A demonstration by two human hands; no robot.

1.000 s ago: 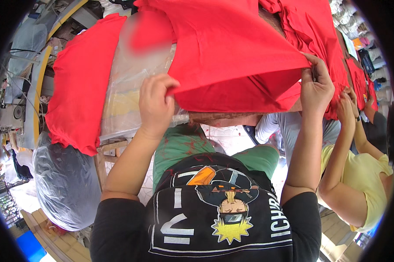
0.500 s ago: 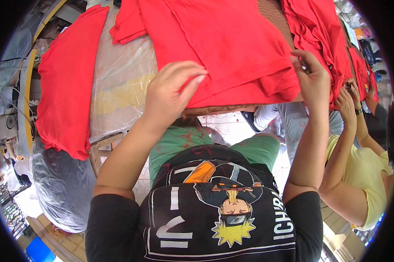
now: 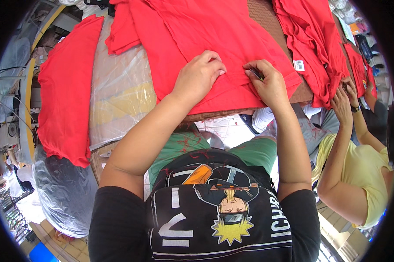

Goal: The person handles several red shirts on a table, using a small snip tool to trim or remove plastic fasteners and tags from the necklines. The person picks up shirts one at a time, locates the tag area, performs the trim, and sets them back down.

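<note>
Curling over flat, creased red cloth, both hands sit close.

left hand on red garment | right hand holding dark tool

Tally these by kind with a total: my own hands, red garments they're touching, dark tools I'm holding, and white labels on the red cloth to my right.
Hands: 2, left hand and right hand
Red garment: 1
Small dark tool: 1
White barcode label: 1
Total: 5
</note>
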